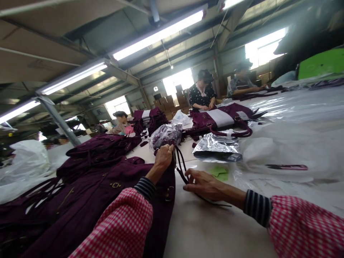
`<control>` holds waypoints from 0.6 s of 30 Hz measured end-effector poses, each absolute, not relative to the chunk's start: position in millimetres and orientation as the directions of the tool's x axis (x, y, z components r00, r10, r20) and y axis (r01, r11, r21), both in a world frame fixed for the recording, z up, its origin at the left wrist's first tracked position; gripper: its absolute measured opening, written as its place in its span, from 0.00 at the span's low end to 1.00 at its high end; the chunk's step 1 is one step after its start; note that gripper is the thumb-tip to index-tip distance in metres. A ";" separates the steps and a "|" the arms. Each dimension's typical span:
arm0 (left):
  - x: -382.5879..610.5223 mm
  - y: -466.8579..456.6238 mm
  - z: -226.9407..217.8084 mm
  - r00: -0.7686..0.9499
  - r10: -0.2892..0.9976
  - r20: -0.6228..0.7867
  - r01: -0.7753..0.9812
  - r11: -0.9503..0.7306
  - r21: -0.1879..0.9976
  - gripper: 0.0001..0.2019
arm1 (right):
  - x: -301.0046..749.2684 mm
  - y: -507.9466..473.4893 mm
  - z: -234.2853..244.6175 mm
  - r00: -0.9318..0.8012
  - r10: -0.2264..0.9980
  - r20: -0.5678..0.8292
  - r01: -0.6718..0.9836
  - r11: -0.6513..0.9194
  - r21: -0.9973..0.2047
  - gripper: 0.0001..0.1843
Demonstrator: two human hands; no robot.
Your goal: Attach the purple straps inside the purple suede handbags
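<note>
My left hand (163, 157) is closed in a pinch on the top end of a thin dark purple strap (180, 157), above the edge of a purple bag (115, 186). The strap hangs in a narrow loop toward my right hand (205, 183). There, my thumb and fingers are curled loosely around its lower part, and a loose tail trails along the table beneath the hand. Metal fittings show on the bag, which lies flat on the left. Just beyond my left hand sits a bundle in clear plastic (166, 135).
More purple bags (99, 150) are stacked at the left and across the table (215, 229). A silver foil bag (218, 147), green paper (219, 172) and pink-handled thread snips (287, 167) lie to the right. Several people (202, 93) are at the far side.
</note>
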State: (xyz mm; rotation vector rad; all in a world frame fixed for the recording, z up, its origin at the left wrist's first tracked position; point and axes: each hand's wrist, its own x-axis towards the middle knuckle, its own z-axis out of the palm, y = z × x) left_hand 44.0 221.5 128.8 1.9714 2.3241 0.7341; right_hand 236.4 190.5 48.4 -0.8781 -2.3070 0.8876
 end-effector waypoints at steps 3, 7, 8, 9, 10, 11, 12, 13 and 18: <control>48.1 215.6 136.7 -0.181 0.928 0.325 0.928 0.051 0.370 0.18 | 213.9 202.3 52.9 -0.537 0.802 0.263 0.133 0.388 -0.912 0.14; 51.6 198.2 128.7 -0.151 0.925 0.349 0.933 0.017 0.359 0.17 | 177.8 205.5 46.1 -0.534 0.808 0.251 0.054 0.328 -0.943 0.02; 52.3 192.5 124.3 -0.142 0.927 0.347 0.938 0.014 0.346 0.15 | 172.1 205.0 43.2 -0.529 0.809 0.255 0.045 0.327 -0.944 0.03; 53.1 186.9 119.6 -0.133 0.930 0.344 0.945 0.015 0.327 0.11 | 168.5 204.3 40.5 -0.525 0.808 0.267 0.038 0.336 -0.941 0.04; 54.1 181.8 114.9 -0.126 0.932 0.340 0.952 0.017 0.305 0.08 | 166.9 203.6 38.2 -0.524 0.803 0.285 0.036 0.356 -0.934 0.05; 55.3 177.6 110.7 -0.120 0.933 0.340 0.960 0.021 0.280 0.06 | 167.3 203.2 36.7 -0.525 0.794 0.306 0.040 0.383 -0.923 0.06; 56.6 174.5 107.3 -0.117 0.933 0.341 0.966 0.028 0.256 0.06 | 169.2 203.1 36.2 -0.528 0.783 0.329 0.053 0.417 -0.908 0.07; 57.9 172.6 104.8 -0.117 0.932 0.344 0.971 0.035 0.235 0.06 | 172.4 203.8 37.0 -0.530 0.772 0.352 0.073 0.455 -0.887 0.07; 57.7 176.4 107.5 -0.144 0.929 0.342 0.976 0.076 0.204 0.05 | 190.0 213.3 51.7 -0.556 0.701 0.447 0.256 0.656 -0.710 0.09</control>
